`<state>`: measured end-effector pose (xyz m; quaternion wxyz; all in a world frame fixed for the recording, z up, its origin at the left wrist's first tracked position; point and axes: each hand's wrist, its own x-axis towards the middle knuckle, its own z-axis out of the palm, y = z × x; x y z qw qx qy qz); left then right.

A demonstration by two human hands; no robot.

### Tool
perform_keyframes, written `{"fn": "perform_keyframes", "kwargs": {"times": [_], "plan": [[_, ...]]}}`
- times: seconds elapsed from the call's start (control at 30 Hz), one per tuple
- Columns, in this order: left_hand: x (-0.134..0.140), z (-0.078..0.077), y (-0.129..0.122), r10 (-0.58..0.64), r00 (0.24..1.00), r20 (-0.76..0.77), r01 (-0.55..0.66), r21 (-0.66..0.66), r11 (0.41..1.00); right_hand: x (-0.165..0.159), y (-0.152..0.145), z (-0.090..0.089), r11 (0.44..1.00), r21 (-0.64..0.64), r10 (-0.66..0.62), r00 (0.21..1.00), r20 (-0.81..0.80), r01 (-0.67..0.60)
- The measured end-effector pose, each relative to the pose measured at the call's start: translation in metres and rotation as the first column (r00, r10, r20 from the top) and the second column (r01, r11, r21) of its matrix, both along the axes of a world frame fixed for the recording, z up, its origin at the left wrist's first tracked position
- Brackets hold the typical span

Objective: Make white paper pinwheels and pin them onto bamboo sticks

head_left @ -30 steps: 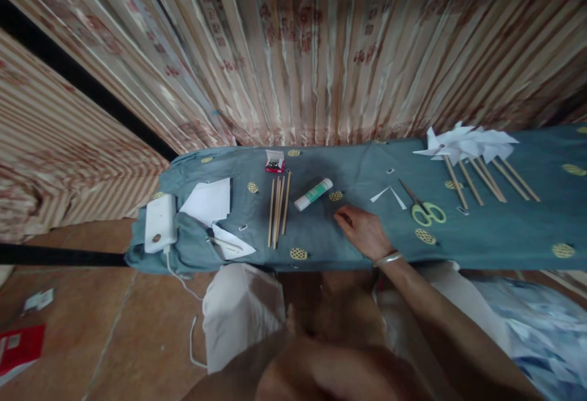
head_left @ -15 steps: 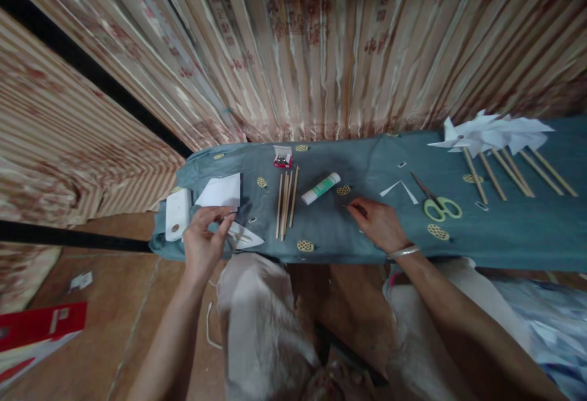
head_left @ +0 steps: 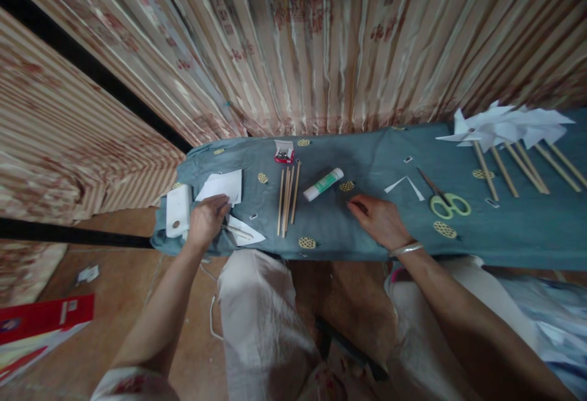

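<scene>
On the left, my left hand (head_left: pixel 207 222) rests at the lower edge of the white paper sheets (head_left: pixel 224 184). Its thumb and fingers are closed together, and what lies between them is hidden. Just right of that hand is a white paper triangle (head_left: pixel 247 234) with a thin stick-like piece on it. My right hand (head_left: pixel 378 220), with a bracelet at the wrist, hovers low over the cloth right of the middle. Its fingertips are pinched; anything in them is too small to name. Near it lies a glue stick (head_left: pixel 323 184).
Several wooden sticks (head_left: pixel 287 201) lie near a small open red box (head_left: pixel 284 155) of metal bits. Scissors (head_left: pixel 444 199) and paper strips (head_left: pixel 406 186) are to the right, then white paper pinwheels (head_left: pixel 509 125) on sticks. A white device (head_left: pixel 178 208) stands far left.
My left hand has tipped over and moved slightly up onto the paper's lower edge, its fingers closing in. The right hand stays pinched in nearly the same place. The view has shifted slightly.
</scene>
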<state>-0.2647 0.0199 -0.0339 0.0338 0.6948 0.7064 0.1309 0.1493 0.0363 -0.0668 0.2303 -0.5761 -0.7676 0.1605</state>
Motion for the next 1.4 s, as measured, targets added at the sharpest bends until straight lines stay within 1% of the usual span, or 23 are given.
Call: {"fn": "perform_keyframes", "kwargs": {"times": [0.1,0.27,0.37,0.53,0.7,0.93,1.0,1.1,1.17,1.27,1.33,1.4], "plan": [[-0.001,0.0,-0.001,0.025,1.0,-0.009,-0.025,0.013,1.0,0.0,0.001,0.0,1.0,0.0,-0.005,1.0,0.013,0.005],[0.001,0.002,0.002,0.148,0.989,0.01,-0.148,0.035,0.988,-0.002,0.0,0.0,1.0,0.002,-0.016,1.0,0.006,0.016],[0.001,0.004,0.004,0.185,0.982,0.037,-0.187,0.032,0.982,-0.003,0.0,-0.001,1.0,0.011,-0.024,1.0,-0.008,0.024],[0.0,0.005,0.004,0.208,0.974,0.087,-0.211,0.037,0.977,-0.003,0.0,-0.002,1.0,0.003,-0.019,1.0,-0.012,0.019],[-0.002,0.005,0.002,0.158,0.974,0.164,-0.163,0.015,0.987,-0.003,0.0,-0.002,1.0,0.001,-0.014,1.0,-0.004,0.014],[-0.004,0.006,0.0,0.13,0.98,0.151,-0.13,-0.01,0.991,-0.003,-0.001,-0.002,1.0,0.01,-0.007,1.0,-0.013,0.007],[-0.004,0.006,0.001,0.146,0.979,0.139,-0.146,-0.012,0.989,-0.003,-0.001,-0.002,1.0,0.008,-0.003,1.0,-0.007,0.003],[-0.004,0.006,0.001,0.207,0.963,0.169,-0.21,-0.003,0.978,-0.003,-0.001,-0.002,1.0,0.012,-0.004,1.0,0.005,0.004],[-0.004,0.008,0.002,0.228,0.955,0.189,-0.238,0.028,0.971,-0.003,0.0,-0.002,1.0,0.013,-0.003,1.0,0.011,0.003],[-0.004,0.017,0.0,0.196,0.963,0.184,-0.226,0.154,0.962,-0.003,0.0,-0.003,1.0,0.012,-0.002,1.0,0.009,0.002],[0.001,0.029,-0.005,0.167,0.968,0.189,-0.214,0.265,0.94,-0.003,0.0,-0.003,1.0,0.01,-0.004,1.0,0.001,0.004],[0.013,0.043,-0.012,0.11,0.97,0.215,-0.185,0.367,0.912,-0.003,0.0,-0.003,1.0,0.009,-0.004,1.0,-0.015,0.004]]}}
